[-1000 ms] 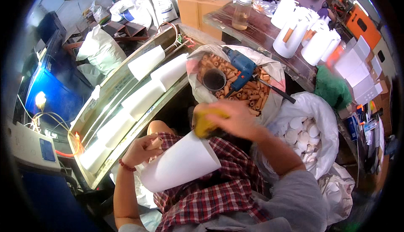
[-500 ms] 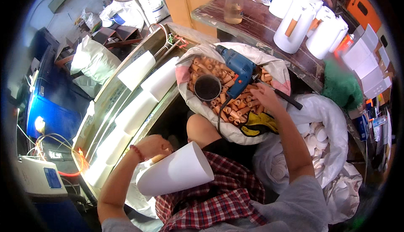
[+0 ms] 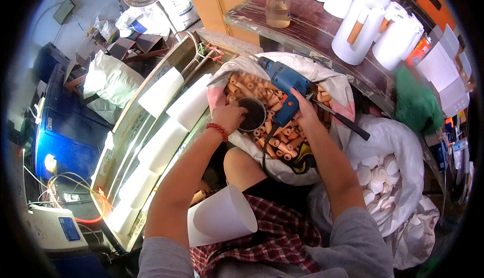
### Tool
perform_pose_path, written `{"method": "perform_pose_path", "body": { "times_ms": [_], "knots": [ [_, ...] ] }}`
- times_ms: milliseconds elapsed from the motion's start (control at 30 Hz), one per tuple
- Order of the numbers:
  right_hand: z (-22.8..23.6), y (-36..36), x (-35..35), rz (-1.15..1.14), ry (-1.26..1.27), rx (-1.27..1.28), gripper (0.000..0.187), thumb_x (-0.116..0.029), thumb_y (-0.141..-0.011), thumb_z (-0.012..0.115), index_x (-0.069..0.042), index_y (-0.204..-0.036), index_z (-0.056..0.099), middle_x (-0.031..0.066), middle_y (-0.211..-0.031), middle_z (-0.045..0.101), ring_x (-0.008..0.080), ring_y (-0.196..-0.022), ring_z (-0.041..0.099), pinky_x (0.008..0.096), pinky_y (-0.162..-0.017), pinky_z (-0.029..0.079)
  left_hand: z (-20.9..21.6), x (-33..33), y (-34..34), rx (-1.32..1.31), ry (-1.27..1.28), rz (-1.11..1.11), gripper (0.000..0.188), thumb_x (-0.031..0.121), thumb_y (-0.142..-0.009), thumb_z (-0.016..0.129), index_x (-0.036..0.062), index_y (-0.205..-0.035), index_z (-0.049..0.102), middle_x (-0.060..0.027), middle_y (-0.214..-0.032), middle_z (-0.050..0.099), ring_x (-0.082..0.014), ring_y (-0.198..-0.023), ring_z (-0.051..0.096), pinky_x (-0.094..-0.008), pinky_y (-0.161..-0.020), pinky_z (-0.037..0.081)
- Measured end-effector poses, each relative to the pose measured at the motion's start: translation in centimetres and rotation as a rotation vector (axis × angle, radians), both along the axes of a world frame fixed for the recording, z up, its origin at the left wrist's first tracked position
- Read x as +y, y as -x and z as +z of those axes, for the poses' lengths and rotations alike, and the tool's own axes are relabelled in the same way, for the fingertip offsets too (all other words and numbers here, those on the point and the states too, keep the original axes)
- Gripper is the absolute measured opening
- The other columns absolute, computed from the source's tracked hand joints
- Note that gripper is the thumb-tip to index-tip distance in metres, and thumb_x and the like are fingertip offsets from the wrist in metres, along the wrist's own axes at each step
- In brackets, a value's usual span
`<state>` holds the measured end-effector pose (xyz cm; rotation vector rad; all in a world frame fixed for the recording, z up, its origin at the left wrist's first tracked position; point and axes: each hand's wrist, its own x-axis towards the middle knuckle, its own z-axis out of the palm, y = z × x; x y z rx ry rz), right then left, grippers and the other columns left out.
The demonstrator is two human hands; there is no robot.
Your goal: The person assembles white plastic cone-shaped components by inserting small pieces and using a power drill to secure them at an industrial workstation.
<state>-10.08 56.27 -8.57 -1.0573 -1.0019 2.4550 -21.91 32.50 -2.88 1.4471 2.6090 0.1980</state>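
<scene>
Brown worn table point(image 3: 302, 18), crumpled white sack point(image 3: 341, 84) beside, full of tubular pieces point(image 3: 290, 136). Your right hand point(image 3: 307, 114) holds blue drill point(image 3: 288, 76); left hand point(image 3: 229, 117) at round cup point(image 3: 255, 120), cannot tell grip.

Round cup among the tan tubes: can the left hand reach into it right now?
Probably yes: the left hand has its fingers at the rim of the round cup, whose top looks open, and nothing seems to block the way.
</scene>
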Motion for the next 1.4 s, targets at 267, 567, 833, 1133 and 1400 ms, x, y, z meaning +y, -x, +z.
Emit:
{"method": "perform_pose_path", "body": {
  "times_ms": [267, 567, 833, 1133, 1400],
  "knots": [
    [1.1, -0.1, -0.8, 0.033, -0.008, 0.113, 0.040, -0.029, -0.080, 0.070, -0.004, -0.108, 0.056, 0.0084, -0.092, 0.063, 0.0210, -0.078, 0.062, 0.0342, -0.070, 0.051, -1.1, 1.3, 1.2, 0.040, 0.075, -0.009, 0.016, 0.020, -0.077, 0.061, 0.0153, -0.091, 0.068, -0.0087, -0.092, 0.060, -0.0284, -0.088, 0.061, -0.0407, -0.073, 0.049],
    [10.9, -6.9, -1.8, 0.115, -0.204, 0.148, 0.038, -0.019, -0.080, 0.068, -0.001, -0.110, 0.054, 0.0105, -0.090, 0.063, 0.0240, -0.081, 0.063, 0.0359, -0.068, 0.052, -2.8, -1.0, 1.8, 0.012, -0.138, 0.082, 0.013, 0.016, -0.079, 0.056, 0.0068, -0.086, 0.062, -0.0133, -0.092, 0.063, -0.0332, -0.083, 0.062, -0.0420, -0.071, 0.049],
    [13.4, -16.5, -7.9, 0.312, -0.242, 0.039, 0.045, -0.020, -0.078, 0.066, 0.003, -0.113, 0.050, 0.0149, -0.092, 0.064, 0.0253, -0.080, 0.065, 0.0371, -0.072, 0.055, 2.5, -18.1, -2.2, -0.533, -0.710, 0.369, 0.013, 0.012, -0.083, 0.063, 0.0015, -0.091, 0.064, -0.0072, -0.080, 0.062, -0.0159, -0.066, 0.058, -0.0271, -0.058, 0.047],
    [7.8, -16.5, -16.3, 0.800, 0.015, -0.049, 0.048, -0.021, -0.079, 0.065, 0.006, -0.116, 0.050, 0.0229, -0.107, 0.061, 0.0307, -0.090, 0.065, 0.0361, -0.074, 0.054, 1.5, -30.9, -10.0, -0.994, -0.948, 0.763, 0.022, 0.007, -0.084, 0.062, 0.0003, -0.104, 0.055, -0.0009, -0.071, 0.055, -0.0052, -0.050, 0.045, -0.0196, -0.041, 0.030],
    [4.3, -16.9, -15.4, 0.729, 0.188, -0.199, 0.052, -0.034, -0.086, 0.055, 0.008, -0.117, 0.049, 0.0236, -0.107, 0.061, 0.0321, -0.086, 0.064, 0.0403, -0.076, 0.051, -0.5, -31.0, -10.3, -1.158, -0.973, 0.777, 0.023, 0.008, -0.086, 0.063, -0.0008, -0.104, 0.053, -0.0011, -0.075, 0.057, -0.0055, -0.055, 0.049, -0.0193, -0.045, 0.037]
  ]
}}
